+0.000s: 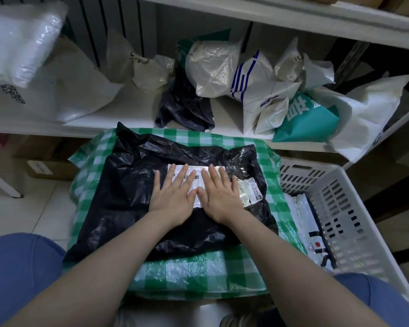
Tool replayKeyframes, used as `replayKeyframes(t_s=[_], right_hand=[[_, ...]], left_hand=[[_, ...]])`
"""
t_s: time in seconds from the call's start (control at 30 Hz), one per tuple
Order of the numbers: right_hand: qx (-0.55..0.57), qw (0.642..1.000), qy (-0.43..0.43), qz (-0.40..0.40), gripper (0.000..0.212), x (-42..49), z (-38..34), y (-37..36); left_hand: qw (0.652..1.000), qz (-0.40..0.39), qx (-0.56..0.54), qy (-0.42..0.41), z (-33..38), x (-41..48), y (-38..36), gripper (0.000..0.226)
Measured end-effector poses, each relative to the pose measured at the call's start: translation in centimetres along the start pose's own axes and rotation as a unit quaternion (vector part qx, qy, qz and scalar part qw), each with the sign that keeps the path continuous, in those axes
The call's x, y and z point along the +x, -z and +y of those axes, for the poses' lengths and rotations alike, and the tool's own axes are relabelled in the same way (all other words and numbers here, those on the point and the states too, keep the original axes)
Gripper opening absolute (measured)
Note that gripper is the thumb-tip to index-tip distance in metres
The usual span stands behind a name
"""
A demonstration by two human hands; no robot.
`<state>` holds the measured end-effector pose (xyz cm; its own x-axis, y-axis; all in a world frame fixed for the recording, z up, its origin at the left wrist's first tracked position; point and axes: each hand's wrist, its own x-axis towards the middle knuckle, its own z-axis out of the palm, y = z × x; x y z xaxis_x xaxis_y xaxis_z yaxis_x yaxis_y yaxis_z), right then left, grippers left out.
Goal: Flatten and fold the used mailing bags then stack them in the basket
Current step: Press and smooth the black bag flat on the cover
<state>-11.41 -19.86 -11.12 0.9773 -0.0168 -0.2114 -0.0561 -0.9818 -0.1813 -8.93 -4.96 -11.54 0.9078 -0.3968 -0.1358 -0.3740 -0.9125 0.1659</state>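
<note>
**A:** Both hands are down flat. The left hand (172, 197) and right hand (220, 197) lie side by side with fingers straight, palms pressing the shipping label (198, 177) on the black mailing bag (132, 185).

**B:** Gripping anything?

**A:** Nothing, just pressing. The bag lies spread on the green checked cover (198, 274), and it's wrinkled and puffy toward the left. I'd call this the flattening step, with the fold not yet begun.

**B:** And next?

**A:** Probably a sweep outward toward the creased sides, then pinching an edge to fold it over.

**B:** How are the edges?

**A:** The far left corner pokes up toward the shelf (132, 119), which sits just behind the cover. The near left corner reaches the cover's edge, beside the knee.

**B:** Any room to move?

**A:** The white basket (354, 208) stands just beside the cover on the right, with a folded white bag (305, 223) already inside. It's a short carry, I'd judge. More crumpled bags (222, 72) wait on the shelf.
</note>
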Motion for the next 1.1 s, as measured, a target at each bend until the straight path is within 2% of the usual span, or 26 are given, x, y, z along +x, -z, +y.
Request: replayKeyframes(t_s=[0.13, 0.2, 0.3, 0.37, 0.47, 0.57, 0.77, 0.87, 1.0, 1.1], right_hand=[[0.009, 1.0, -0.001, 0.002, 0.06, 0.0, 0.0, 0.2], [0.032, 0.999, -0.007, 0.03, 0.058, 0.1, -0.2, 0.5], [0.039, 0.987, -0.04, 0.15, 0.05, 1.4, -0.5, 1.7], [0.032, 0.981, -0.045, 0.188, 0.048, 2.7, -0.6, 2.7], [0.054, 0.993, -0.012, 0.109, 0.06, 4.4, -1.0, 3.2], [0.005, 1.0, 0.007, 0.01, 0.072, 5.5, -1.4, 2.2], [-0.038, 0.999, 0.0, -0.031, 0.074, 6.1, -1.5, 1.9], [-0.031, 0.999, 0.001, -0.032, 0.074, 6.1, -1.3, 2.0], [-0.033, 0.999, -0.004, -0.04, 0.074, 6.1, -1.2, 2.0], [-0.022, 0.999, 0.0, -0.043, 0.074, 5.9, -1.2, 2.1]], left_hand=[[1.0, -0.022, -0.002, -0.002, -0.1, 0.3, 0.4, 0.055], [1.0, -0.014, 0.007, -0.003, -0.1, 0.7, 1.1, 0.053], [0.994, 0.109, -0.014, 0.012, -0.4, 2.1, 3.0, 0.047], [0.981, 0.184, -0.053, 0.029, -0.8, 3.6, 4.2, 0.048], [0.966, 0.228, -0.111, 0.047, -1.5, 6.6, 5.5, 0.057], [0.953, 0.207, -0.207, 0.076, -2.3, 10.7, 6.9, 0.064], [0.913, 0.118, -0.334, 0.204, -3.0, 17.4, 9.4, 0.054], [0.911, 0.085, -0.351, 0.2, -3.7, 19.2, 9.5, 0.053], [0.879, 0.184, -0.403, 0.178, -3.5, 17.8, 10.0, 0.043], [0.868, 0.263, -0.384, 0.175, -3.2, 14.9, 11.3, 0.04]])
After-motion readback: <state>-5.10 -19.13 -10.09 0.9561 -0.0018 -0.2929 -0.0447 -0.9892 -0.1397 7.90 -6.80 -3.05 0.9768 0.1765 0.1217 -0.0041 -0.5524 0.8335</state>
